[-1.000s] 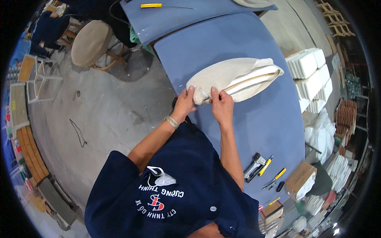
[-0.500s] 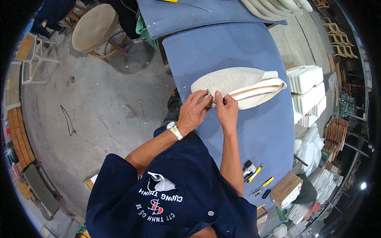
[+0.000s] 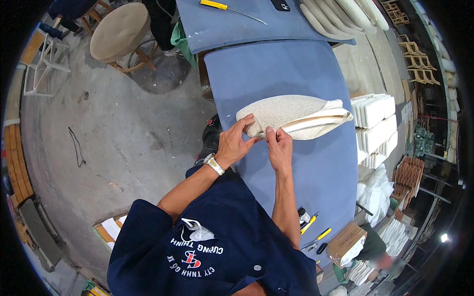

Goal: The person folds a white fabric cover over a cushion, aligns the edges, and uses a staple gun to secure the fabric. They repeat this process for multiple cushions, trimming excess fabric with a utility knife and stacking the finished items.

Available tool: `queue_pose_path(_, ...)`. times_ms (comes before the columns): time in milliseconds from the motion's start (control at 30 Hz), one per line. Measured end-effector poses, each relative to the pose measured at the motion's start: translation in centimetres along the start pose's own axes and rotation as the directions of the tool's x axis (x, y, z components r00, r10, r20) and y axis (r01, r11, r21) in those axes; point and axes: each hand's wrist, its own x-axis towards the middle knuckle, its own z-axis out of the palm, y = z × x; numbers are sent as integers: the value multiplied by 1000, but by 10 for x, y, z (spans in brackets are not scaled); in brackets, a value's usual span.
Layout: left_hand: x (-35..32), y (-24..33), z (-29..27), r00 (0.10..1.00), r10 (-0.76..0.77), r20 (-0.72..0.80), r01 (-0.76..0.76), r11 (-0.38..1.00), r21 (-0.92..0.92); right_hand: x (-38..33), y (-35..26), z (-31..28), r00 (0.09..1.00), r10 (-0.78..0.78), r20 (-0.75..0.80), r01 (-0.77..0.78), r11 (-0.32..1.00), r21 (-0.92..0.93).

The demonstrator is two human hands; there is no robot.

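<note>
A cream, speckled fabric cushion (image 3: 281,109) lies on the blue-covered table (image 3: 316,172). Along its near side runs a long slit with white edges and a brown strip inside. At its left end my left hand (image 3: 233,147) grips the cushion, fingers over the top and thumb at the near edge. Right beside it, my right hand (image 3: 280,148) pinches the fabric edge where the slit begins, thumb and forefinger close together. What lies between those fingertips is too small to make out.
A yellow-handled screwdriver (image 3: 215,4) and a phone (image 3: 280,5) lie on the farther table, near stacked cushions (image 3: 340,17). More hand tools (image 3: 316,238) and a cardboard box (image 3: 347,241) are near my right elbow. A round stool (image 3: 121,32) stands at the far left; white pads (image 3: 375,128) are stacked right.
My left fingers have shifted left and spread over the cushion's end. The right hand keeps its pinch at the slit. The whole view has shifted slightly.
</note>
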Motion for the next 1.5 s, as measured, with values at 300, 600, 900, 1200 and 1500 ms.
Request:
queue_pose_path(300,8,5,-7,989,137,49,-143,976,162,8,9,-5,998,-53,23,48,984,173)
queue_pose_path(600,28,23,-20,989,37,144,-69,972,226,23,-4,0,998,-59,-10,60,976,211)
queue_pose_path(900,47,23,-23,991,32,129,-62,970,234,34,-18,8,983,-134,-123,119,985,-126)
queue_pose_path(1200,61,11,-32,971,-84,223,92,995,-28,57,24,29,984,-180,-16,176,934,312)
queue_pose_path(1500,76,-8,-17,932,-217,290,279,940,-194,61,33,39,971,-237,-36,235,912,335)
